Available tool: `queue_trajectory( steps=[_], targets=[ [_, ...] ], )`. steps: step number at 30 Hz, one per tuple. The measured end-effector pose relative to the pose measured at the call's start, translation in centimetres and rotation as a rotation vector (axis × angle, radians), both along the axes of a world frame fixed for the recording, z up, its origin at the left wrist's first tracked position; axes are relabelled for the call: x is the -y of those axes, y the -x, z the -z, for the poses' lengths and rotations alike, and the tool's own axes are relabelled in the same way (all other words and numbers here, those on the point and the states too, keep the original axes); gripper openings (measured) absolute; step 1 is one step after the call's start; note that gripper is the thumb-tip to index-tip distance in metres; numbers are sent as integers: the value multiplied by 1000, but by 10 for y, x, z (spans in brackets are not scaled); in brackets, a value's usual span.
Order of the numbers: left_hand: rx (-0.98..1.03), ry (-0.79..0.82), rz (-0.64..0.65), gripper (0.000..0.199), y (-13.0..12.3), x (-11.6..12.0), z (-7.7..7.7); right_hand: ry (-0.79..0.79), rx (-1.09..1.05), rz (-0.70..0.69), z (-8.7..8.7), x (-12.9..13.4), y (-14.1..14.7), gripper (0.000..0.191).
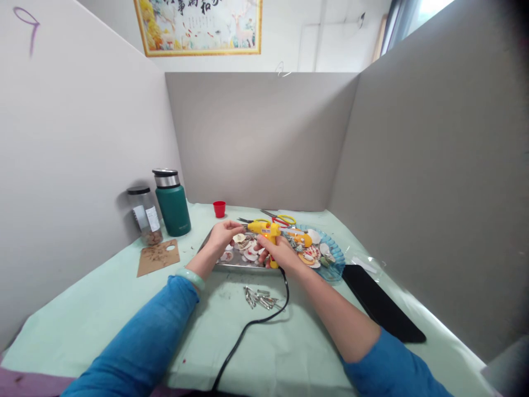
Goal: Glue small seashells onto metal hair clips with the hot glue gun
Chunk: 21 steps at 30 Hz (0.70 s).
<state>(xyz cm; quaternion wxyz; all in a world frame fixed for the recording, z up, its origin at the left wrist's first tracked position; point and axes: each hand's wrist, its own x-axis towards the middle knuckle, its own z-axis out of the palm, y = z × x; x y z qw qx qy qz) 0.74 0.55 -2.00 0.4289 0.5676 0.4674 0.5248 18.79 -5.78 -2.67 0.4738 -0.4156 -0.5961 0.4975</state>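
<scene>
My right hand (278,251) is wrapped round the handle of a yellow glue gun (269,229), whose nozzle points left. At that nozzle my left hand (225,231) pinches something too small to make out. Both hands are over a metal tray (243,267) holding white and reddish shells (250,251). Right of the tray, a blue glass plate (338,259) bears more shells and an orange piece. The gun's black cord (248,325) runs down toward the front edge, past a small pile of metal clips (260,298).
At left stand a green bottle (172,209) and a clear jar (144,218), beside a brown card (157,258). A red cup (219,209) and scissors (285,219) lie farther back. A black flat object (382,303) is at right. Grey panels enclose three sides.
</scene>
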Motion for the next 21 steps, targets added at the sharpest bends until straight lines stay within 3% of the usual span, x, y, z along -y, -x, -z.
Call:
queue_trajectory(
  steps=[21],
  targets=[
    [-5,-2,0,26,0,-1,1,3,-7,16,1,-1,0,30]
  ],
)
